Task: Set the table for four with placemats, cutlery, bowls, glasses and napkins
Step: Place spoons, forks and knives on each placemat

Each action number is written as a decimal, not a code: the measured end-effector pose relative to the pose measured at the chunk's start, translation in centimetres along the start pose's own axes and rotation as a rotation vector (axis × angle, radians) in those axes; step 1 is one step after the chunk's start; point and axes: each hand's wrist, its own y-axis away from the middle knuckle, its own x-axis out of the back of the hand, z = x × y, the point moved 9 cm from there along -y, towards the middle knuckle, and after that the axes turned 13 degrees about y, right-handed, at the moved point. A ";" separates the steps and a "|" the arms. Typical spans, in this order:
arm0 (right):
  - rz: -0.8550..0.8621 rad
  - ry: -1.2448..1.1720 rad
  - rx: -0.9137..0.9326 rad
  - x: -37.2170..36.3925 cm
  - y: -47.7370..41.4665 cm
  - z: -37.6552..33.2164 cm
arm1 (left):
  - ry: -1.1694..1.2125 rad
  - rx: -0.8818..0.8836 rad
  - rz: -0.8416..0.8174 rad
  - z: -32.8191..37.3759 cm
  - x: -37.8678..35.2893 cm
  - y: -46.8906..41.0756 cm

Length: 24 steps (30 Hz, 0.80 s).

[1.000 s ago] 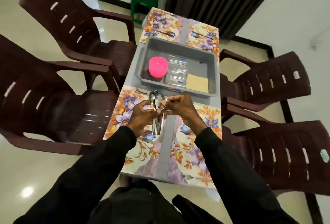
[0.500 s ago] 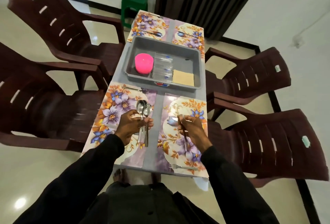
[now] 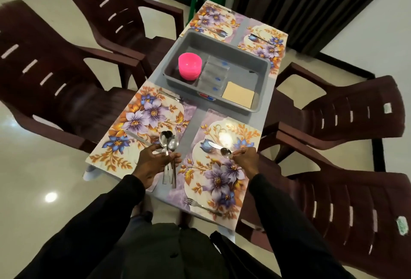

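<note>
Steel spoons (image 3: 169,143) sit bunched in the left hand (image 3: 153,163), whose fingers curl round their handles above the desk's (image 3: 196,123) middle strip. The right hand (image 3: 245,159) pinches a single spoon (image 3: 225,152) just above the near right placemat (image 3: 219,176), beside a knife (image 3: 214,145).

dim indoor | lamp glare on floor (image 3: 51,197) | edges bowed, soft

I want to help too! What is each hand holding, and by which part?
The left hand grips a bunch of shiny metal spoons by their handles. The right hand pinches one shiny metal spoon by its handle.
</note>
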 end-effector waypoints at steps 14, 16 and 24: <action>0.018 0.107 0.152 -0.9 -6.6 -0.3 | 0.004 -0.033 0.147 -2.2 1.7 1.6; 0.004 0.139 0.189 -1.6 -7.1 -1.0 | 0.006 -0.038 0.159 -2.3 1.9 1.7; 0.050 0.261 0.180 -4.0 -8.6 -0.2 | 0.006 -0.039 0.201 -2.6 2.5 2.1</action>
